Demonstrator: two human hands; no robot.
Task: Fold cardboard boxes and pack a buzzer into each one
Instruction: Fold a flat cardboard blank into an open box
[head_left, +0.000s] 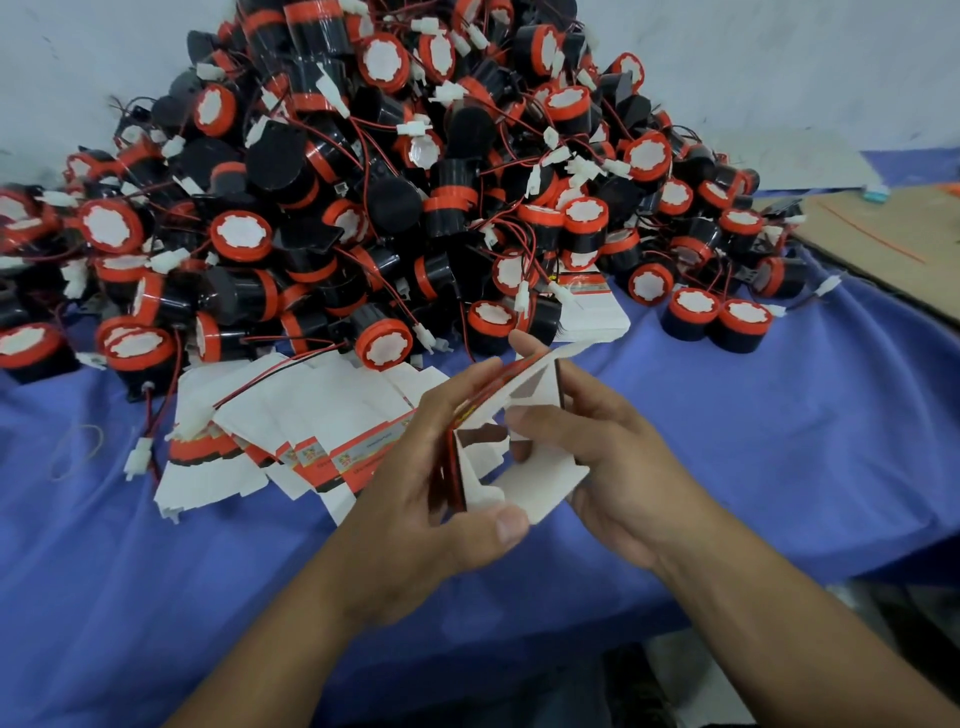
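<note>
above the blue cloth (727, 441), left hand (431, 499) and right hand (597, 467) grip a half-folded box (543, 480), print unreadably blurred.

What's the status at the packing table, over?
Gripping half-folded box: left hand, right hand; flaps open. No buzzer seen inside. Behind: buzzer pile, flat boxes; nothing blocking.

Small packing workshop. Bulk heap of black cylindrical buzzers with orange caps (363, 182) on blue cloth-covered table (779, 415). Flat white printed cardboard cartons (322, 395) fanned alongside. Bare whitish wall (779, 52) behind.
</note>
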